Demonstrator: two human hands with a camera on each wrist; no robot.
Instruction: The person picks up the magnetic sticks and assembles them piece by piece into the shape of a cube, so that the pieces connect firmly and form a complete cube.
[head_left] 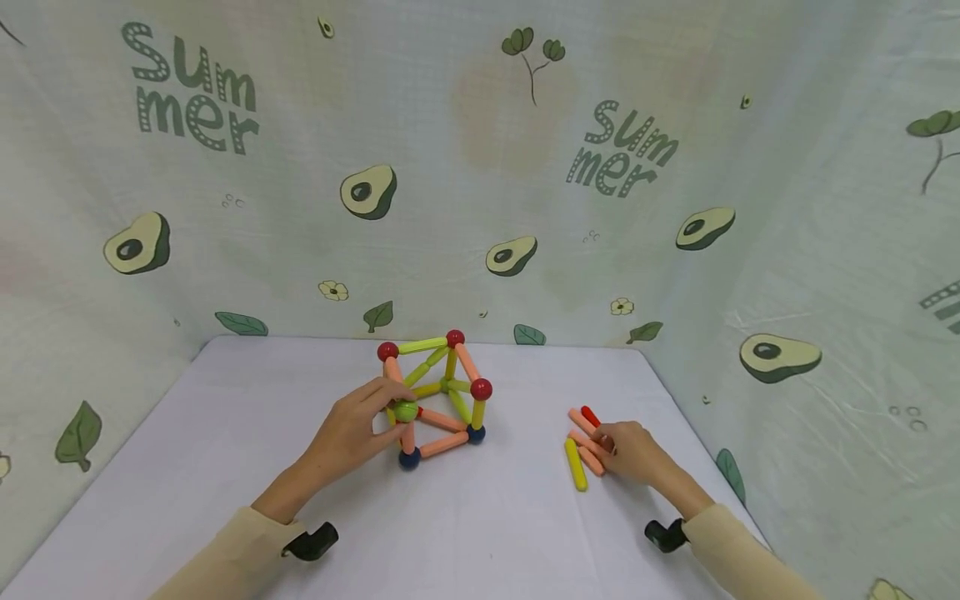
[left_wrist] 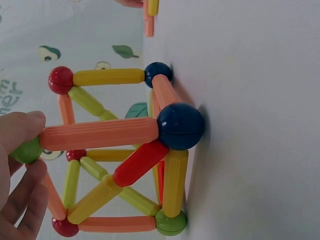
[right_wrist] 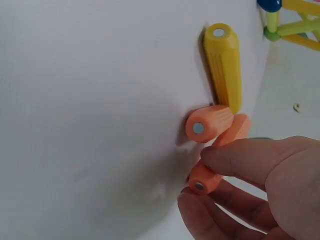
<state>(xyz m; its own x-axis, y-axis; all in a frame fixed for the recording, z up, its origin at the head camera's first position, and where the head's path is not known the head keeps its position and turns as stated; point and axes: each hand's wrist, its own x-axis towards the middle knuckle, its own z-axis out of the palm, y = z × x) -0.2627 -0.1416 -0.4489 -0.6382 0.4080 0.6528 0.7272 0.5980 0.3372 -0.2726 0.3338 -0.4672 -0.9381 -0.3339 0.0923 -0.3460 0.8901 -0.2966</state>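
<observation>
A box-shaped frame of magnetic sticks and balls point(head_left: 443, 445) stands on the table, with red balls point(head_left: 481, 389) at upper corners and dark blue balls point(head_left: 408, 458) at the bottom. My left hand point(head_left: 360, 421) grips a green ball point(left_wrist: 28, 151) at the top of an upright orange stick point(left_wrist: 100, 134), whose lower end meets a blue ball. At the right, my right hand point(head_left: 637, 454) pinches an orange magnetic stick point(right_wrist: 204, 183) between thumb and fingers, low over the table. Another orange stick point(right_wrist: 206, 123) and a yellow stick point(right_wrist: 223, 65) lie beside it.
A red stick point(head_left: 590, 416) lies at the far side of the loose sticks. The white table point(head_left: 480, 533) is bounded by a printed cloth point(head_left: 442, 108) hanging behind it and at both sides. Each wrist wears a black camera mount point(head_left: 312, 542).
</observation>
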